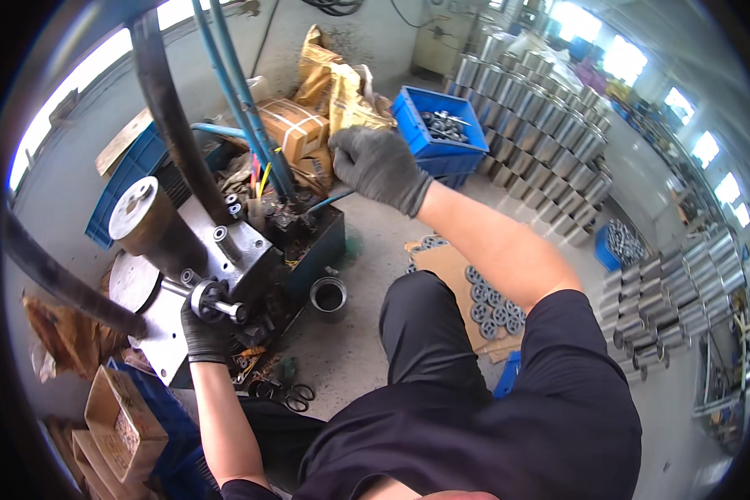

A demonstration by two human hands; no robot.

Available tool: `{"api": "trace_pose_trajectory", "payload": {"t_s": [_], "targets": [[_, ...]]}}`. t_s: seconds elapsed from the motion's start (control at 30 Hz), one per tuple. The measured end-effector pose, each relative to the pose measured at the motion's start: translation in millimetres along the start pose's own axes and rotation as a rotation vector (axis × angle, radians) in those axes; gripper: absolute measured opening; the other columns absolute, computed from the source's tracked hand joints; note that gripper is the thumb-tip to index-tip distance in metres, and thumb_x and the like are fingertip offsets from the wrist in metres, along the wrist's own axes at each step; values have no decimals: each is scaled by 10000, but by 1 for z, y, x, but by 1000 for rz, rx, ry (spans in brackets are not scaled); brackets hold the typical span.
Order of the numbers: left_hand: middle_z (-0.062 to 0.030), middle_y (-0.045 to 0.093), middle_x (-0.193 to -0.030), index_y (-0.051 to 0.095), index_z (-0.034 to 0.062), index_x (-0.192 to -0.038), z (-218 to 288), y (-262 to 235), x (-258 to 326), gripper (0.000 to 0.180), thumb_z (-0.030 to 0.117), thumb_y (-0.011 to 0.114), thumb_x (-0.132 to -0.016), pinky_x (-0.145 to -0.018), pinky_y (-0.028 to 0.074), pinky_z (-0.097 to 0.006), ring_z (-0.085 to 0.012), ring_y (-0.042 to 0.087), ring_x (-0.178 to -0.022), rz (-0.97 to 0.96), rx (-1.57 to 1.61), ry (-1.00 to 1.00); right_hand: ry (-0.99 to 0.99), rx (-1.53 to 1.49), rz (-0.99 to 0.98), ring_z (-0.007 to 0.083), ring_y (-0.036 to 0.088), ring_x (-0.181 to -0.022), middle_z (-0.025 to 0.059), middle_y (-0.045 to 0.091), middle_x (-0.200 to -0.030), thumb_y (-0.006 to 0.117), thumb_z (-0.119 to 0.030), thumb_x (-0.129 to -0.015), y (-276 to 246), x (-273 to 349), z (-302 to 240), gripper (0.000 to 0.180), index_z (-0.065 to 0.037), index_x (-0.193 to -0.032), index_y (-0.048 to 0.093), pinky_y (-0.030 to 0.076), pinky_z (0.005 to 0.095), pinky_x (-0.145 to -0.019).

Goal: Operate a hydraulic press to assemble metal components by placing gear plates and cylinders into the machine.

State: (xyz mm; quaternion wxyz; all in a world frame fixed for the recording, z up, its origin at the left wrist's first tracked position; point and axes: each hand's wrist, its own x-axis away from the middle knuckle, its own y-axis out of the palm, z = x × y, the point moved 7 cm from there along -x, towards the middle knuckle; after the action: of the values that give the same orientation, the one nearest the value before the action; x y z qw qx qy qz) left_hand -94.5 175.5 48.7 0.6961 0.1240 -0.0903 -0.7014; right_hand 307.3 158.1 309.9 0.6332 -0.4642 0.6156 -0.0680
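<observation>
A: Where do we begin?

B: At the left, with the steel plate (160, 343). A thick dark cylinder (168, 235) stands on it, back from the near edge, so we should leave it room.

A: And our left hand (203, 333)?

B: Its grip is wrapped round the flanged shaft (211, 298), at the plate's near right edge; whether shaft and plate touch, we cannot tell. We likely do best holding it firmly by the body, fingers clear of its ends, so it neither tilts nor slips over that edge.

A: What about the short upright piece (227, 246) near the plate's right corner?

B: It looks easy to topple, so we should swing the shaft wide of it.

A: Then the metal cup (329, 298)?

B: That stands on the floor (365, 242), past the plate's right edge; anything we drop could land near it.

A: And our right hand (382, 171)?

B: Raised, well apart from the plate, left of the blue crate (442, 152). Its fingers curl inward; we cannot tell whether they pinch anything. If we bring it in, slowly seems wisest.
</observation>
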Motion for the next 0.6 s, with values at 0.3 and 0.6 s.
{"api": "trace_pose_trajectory", "payload": {"t_s": [0.3, 0.6], "targets": [[-80, 746, -1101, 644, 2, -1193, -1, 5, 7, 332, 37, 709, -870, -916, 595, -339, -195, 732, -992, -137, -539, 230, 419, -796, 536, 159, 678, -1017, 77, 678, -1156, 708, -39, -966, 54, 146, 18, 486, -98, -1422, 550, 575, 345, -865], [-111, 739, -1056, 676, 92, -1149, -57, 87, 87, 344, 413, 636, -1034, -967, 566, -476, -269, 711, -992, -247, 765, -615, 1247, -1564, -350, 139, 686, -835, 2, 725, -901, 541, -426, -1108, 221, 274, -80, 314, -143, -1131, 676, 554, 274, -725]]}}
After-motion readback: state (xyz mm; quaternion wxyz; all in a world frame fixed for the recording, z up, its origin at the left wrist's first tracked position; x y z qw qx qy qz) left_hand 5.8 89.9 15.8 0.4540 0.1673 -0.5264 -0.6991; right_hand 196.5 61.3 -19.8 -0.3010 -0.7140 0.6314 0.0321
